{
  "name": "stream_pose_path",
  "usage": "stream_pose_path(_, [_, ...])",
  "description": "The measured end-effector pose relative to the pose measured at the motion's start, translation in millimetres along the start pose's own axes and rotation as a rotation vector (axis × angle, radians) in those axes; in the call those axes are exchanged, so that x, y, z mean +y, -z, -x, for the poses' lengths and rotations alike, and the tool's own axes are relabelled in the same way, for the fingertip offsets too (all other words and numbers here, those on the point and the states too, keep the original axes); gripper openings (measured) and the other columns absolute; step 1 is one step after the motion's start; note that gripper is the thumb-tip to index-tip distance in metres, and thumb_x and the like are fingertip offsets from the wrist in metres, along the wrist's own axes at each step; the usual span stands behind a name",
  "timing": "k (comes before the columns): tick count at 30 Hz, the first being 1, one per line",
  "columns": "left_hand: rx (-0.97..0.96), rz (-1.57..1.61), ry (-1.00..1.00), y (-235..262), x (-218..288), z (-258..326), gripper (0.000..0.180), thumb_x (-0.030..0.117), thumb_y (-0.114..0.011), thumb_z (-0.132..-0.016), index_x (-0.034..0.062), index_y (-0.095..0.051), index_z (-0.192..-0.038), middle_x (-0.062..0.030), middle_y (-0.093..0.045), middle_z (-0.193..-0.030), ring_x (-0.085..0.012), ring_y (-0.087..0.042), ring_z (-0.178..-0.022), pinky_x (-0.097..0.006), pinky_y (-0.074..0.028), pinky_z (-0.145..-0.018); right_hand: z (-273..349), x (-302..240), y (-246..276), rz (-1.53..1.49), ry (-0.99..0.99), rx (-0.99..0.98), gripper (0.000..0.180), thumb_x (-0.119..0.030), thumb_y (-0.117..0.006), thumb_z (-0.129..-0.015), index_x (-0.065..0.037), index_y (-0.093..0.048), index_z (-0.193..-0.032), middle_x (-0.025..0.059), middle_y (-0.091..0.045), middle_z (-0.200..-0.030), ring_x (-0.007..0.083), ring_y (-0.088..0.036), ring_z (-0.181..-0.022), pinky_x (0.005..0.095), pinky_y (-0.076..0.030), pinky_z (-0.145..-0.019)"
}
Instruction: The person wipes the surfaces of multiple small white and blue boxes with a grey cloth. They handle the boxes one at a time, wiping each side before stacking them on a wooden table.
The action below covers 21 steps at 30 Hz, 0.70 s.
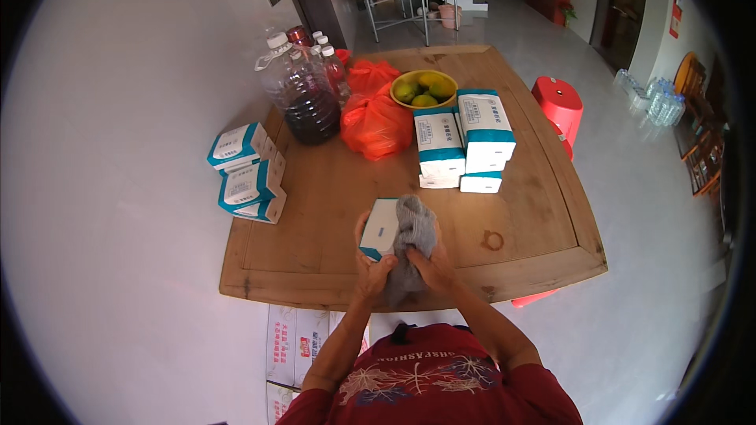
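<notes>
Over the near part of the wooden table, a white and teal tissue box point(381, 224) is gripped at its left side by my left hand point(372, 264). My right hand point(433, 266) holds a grey cloth point(415, 228) against the box's right side, its fingers partly hidden by the fabric. Similar tissue boxes stand stacked at the right point(483, 127), and a smaller stack of tissue boxes point(250, 173) sits along the left edge.
Behind the hands are a large plastic jug of dark liquid point(307, 102), red plastic bags point(374, 122) and a yellow bowl point(402, 102) of green fruit. A red stool point(559, 102) stands right of the wooden table point(339, 236). Printed cartons point(295, 338) lie below its near edge.
</notes>
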<state>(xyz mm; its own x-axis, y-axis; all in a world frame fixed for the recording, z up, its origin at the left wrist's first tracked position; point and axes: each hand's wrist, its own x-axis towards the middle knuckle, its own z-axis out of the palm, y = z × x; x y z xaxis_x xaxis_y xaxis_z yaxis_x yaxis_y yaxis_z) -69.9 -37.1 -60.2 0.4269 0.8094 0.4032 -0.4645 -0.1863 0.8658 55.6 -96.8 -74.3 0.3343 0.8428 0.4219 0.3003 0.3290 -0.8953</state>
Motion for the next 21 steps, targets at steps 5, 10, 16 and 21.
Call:
stream_pose_path(5, [0.111,0.123,0.101,2,-7,4,0.085,0.050,-0.059,-0.083,0.0010,-0.021,-0.140,-0.0113,-0.042,-0.131,-0.0209,-0.042,-0.121,-0.034,-0.032,-0.103,-34,25,-19,0.110,0.011,0.056,0.044,-0.021,-0.062,-0.080,-0.003,-0.052,-0.119,0.0186,-0.048,-0.122,0.0353,-0.044,-0.112,0.0441,-0.031,-0.098])
stream_pose_path(10, [0.039,0.256,0.147,49,-55,13,0.078,0.049,-0.055,-0.086,0.0020,-0.023,-0.140,-0.0107,-0.041,-0.133,-0.0222,-0.040,-0.123,-0.036,-0.031,-0.105,-23,-35,-18,0.508,0.517,-0.077,0.056,-0.029,-0.061,-0.071,-0.018,-0.056,-0.126,0.0139,-0.052,-0.110,0.0352,-0.045,-0.107,0.0522,-0.026,-0.099])
stream_pose_path(16, [0.039,0.323,0.222,41,-56,2,0.087,0.044,-0.066,-0.079,0.0026,-0.022,-0.142,-0.0100,-0.040,-0.136,-0.0226,-0.040,-0.125,-0.036,-0.032,-0.105,-30,-42,-22,0.612,0.572,-0.108,0.052,-0.029,-0.062,-0.073,-0.020,-0.057,-0.125,0.0097,-0.053,-0.103,0.0328,-0.048,-0.101,0.0525,-0.028,-0.096])
stream_pose_path(21, [0.004,0.320,0.153,26,-32,-1,0.087,0.039,-0.067,-0.078,0.0014,-0.021,-0.142,-0.0109,-0.039,-0.137,-0.0237,-0.040,-0.125,-0.036,-0.032,-0.105,-49,-9,-21,0.165,0.026,0.017,0.038,-0.022,-0.058,-0.083,-0.007,-0.055,-0.118,0.0164,-0.054,-0.109,0.0376,-0.050,-0.102,0.0449,-0.040,-0.088])
